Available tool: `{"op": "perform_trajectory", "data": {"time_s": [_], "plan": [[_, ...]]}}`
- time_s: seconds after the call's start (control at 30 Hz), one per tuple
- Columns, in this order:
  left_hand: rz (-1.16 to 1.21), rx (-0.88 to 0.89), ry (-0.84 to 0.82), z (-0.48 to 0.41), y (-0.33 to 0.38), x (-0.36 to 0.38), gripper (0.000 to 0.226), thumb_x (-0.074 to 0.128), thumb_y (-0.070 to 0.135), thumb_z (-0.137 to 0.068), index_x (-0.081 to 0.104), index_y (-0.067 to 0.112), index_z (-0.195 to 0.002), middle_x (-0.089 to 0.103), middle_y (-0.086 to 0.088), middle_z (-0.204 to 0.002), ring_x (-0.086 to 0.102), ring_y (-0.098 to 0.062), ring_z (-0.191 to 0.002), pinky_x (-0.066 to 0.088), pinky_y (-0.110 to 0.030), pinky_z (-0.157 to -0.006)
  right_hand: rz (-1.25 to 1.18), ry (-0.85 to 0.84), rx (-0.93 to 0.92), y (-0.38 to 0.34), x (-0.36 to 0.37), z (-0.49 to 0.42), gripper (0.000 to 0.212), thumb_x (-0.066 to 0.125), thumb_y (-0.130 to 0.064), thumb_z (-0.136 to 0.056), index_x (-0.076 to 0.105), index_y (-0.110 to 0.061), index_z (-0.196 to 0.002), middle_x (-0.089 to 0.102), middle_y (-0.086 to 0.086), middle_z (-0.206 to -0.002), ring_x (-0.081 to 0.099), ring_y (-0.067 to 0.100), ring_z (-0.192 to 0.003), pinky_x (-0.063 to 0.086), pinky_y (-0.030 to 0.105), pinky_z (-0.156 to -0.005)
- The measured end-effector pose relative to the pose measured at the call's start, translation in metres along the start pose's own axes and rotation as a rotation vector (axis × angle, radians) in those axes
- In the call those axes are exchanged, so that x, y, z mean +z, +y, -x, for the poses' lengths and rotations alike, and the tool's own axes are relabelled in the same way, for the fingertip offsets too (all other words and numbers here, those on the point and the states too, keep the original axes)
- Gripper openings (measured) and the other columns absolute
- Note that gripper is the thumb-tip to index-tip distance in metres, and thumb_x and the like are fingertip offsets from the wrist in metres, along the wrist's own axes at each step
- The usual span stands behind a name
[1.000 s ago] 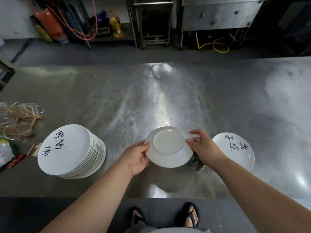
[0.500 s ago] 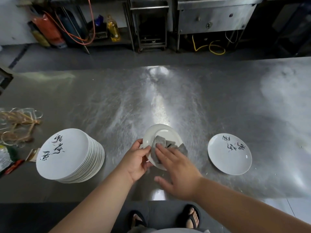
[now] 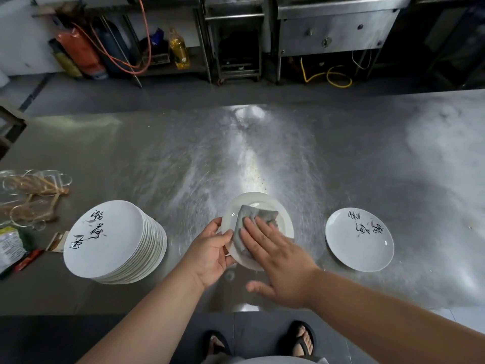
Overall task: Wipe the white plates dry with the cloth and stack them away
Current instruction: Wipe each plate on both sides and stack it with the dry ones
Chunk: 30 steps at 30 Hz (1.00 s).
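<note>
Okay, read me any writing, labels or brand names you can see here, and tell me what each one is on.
Top plate of the stack: black brush calligraphy in a column, too stylised to read.
Single plate on the right: similar black calligraphy, not readable.
Green and white packet at the left edge: printed text, too small and blurred.
Yellow bottle at the back: no readable label.
Plate being wiped, grey cloth: no text visible.

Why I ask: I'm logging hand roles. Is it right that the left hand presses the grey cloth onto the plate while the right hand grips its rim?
Hands swapped. The head view shows the right hand pressing the grey cloth onto the plate, the left hand gripping its rim.
</note>
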<state>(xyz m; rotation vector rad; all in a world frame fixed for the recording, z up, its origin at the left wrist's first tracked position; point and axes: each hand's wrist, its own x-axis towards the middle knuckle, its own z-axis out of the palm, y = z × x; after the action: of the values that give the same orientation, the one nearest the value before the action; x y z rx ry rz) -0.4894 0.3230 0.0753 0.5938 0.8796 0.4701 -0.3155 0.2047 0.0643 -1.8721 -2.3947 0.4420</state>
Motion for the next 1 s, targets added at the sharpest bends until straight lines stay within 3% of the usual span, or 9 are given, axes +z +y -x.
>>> {"op": "perform_trajectory", "data": {"time_s": [0.1, 0.2, 0.27, 0.4, 0.5, 0.6, 0.67, 0.83, 1.0], "plan": [[-0.007, 0.005, 0.033, 0.001, 0.000, -0.003, 0.031, 0.050, 0.000, -0.102, 0.058, 0.016, -0.128, 0.072, -0.014, -0.114, 0.072, -0.027, -0.091, 0.056, -0.044, -0.083, 0.024, -0.011, 0.151, 0.026, -0.002, -0.007, 0.099, 0.010, -0.083, -0.095, -0.013, -0.017, -0.165, -0.026, 0.005, -0.171, -0.028, 0.023, -0.156, -0.002, 0.051, -0.130], [0.028, 0.031, 0.037, 0.000, 0.003, -0.001, 0.029, 0.051, 0.000, -0.102, 0.060, 0.016, -0.125, 0.074, -0.013, -0.113, 0.072, -0.026, -0.093, 0.059, -0.045, -0.084, -0.022, -0.026, 0.324, 0.036, -0.009, -0.013, 0.111, -0.006, -0.089, -0.085, -0.014, -0.010, -0.164, -0.031, 0.009, -0.168, -0.035, 0.025, -0.153, -0.007, 0.049, -0.130], [0.030, 0.038, 0.034, 0.000, 0.006, 0.001, 0.027, 0.051, 0.001, -0.102, 0.061, 0.017, -0.121, 0.075, -0.010, -0.107, 0.074, -0.023, -0.088, 0.062, -0.040, -0.076, -0.035, 0.016, 0.276, 0.022, -0.010, -0.008, 0.115, -0.004, -0.090, -0.087, -0.005, -0.005, -0.165, -0.026, 0.013, -0.170, -0.031, 0.028, -0.155, -0.008, 0.051, -0.130], [0.023, 0.025, 0.029, -0.001, 0.005, 0.004, 0.026, 0.048, 0.001, -0.103, 0.062, 0.017, -0.119, 0.076, -0.010, -0.104, 0.075, -0.021, -0.085, 0.061, -0.040, -0.077, -0.052, 0.083, 0.063, -0.010, 0.001, 0.009, 0.111, 0.012, -0.086, -0.093, 0.014, -0.001, -0.165, -0.010, 0.014, -0.174, -0.016, 0.027, -0.160, -0.001, 0.050, -0.130], [0.034, 0.013, 0.021, 0.002, 0.005, 0.003, 0.026, 0.048, 0.000, -0.103, 0.061, 0.016, -0.119, 0.076, -0.011, -0.103, 0.075, -0.023, -0.085, 0.062, -0.041, -0.077, 0.013, 0.111, 0.072, 0.007, 0.004, 0.007, 0.106, 0.013, -0.083, -0.097, 0.010, -0.003, -0.165, -0.006, 0.013, -0.174, -0.011, 0.026, -0.161, 0.007, 0.052, -0.131], [0.046, 0.026, 0.019, 0.004, 0.009, 0.005, 0.026, 0.051, 0.001, -0.101, 0.060, 0.014, -0.121, 0.075, -0.012, -0.103, 0.075, -0.023, -0.084, 0.064, -0.039, -0.072, -0.039, 0.119, 0.192, 0.033, -0.007, 0.000, 0.101, 0.012, -0.082, -0.097, -0.004, -0.010, -0.166, -0.017, 0.004, -0.173, -0.020, 0.021, -0.159, 0.008, 0.052, -0.130], [0.075, 0.051, 0.037, 0.002, 0.013, 0.009, 0.025, 0.050, 0.001, -0.102, 0.061, 0.014, -0.121, 0.076, -0.012, -0.103, 0.076, -0.023, -0.083, 0.065, -0.037, -0.067, -0.089, 0.137, 0.223, 0.032, -0.014, -0.003, 0.101, 0.012, -0.083, -0.096, -0.003, -0.012, -0.167, -0.016, 0.003, -0.174, -0.021, 0.023, -0.159, 0.007, 0.054, -0.130], [0.116, 0.076, 0.086, 0.000, 0.017, 0.016, 0.024, 0.048, 0.002, -0.105, 0.062, 0.016, -0.118, 0.078, -0.011, -0.104, 0.078, -0.020, -0.084, 0.063, -0.033, -0.064, -0.118, 0.097, 0.122, -0.015, -0.008, 0.012, 0.107, 0.006, -0.086, -0.092, -0.002, -0.009, -0.166, -0.016, 0.008, -0.174, -0.023, 0.026, -0.159, -0.002, 0.052, -0.130], [-0.116, 0.041, -0.020, 0.014, 0.018, 0.024, 0.024, 0.052, -0.003, -0.102, 0.057, 0.012, -0.121, 0.072, -0.013, -0.099, 0.073, -0.022, -0.074, 0.060, -0.033, -0.056, -0.228, 0.201, 0.182, 0.006, -0.020, -0.010, 0.099, 0.008, -0.083, -0.096, 0.001, -0.015, -0.168, -0.012, 0.003, -0.175, -0.020, 0.024, -0.160, 0.001, 0.054, -0.130]]}}
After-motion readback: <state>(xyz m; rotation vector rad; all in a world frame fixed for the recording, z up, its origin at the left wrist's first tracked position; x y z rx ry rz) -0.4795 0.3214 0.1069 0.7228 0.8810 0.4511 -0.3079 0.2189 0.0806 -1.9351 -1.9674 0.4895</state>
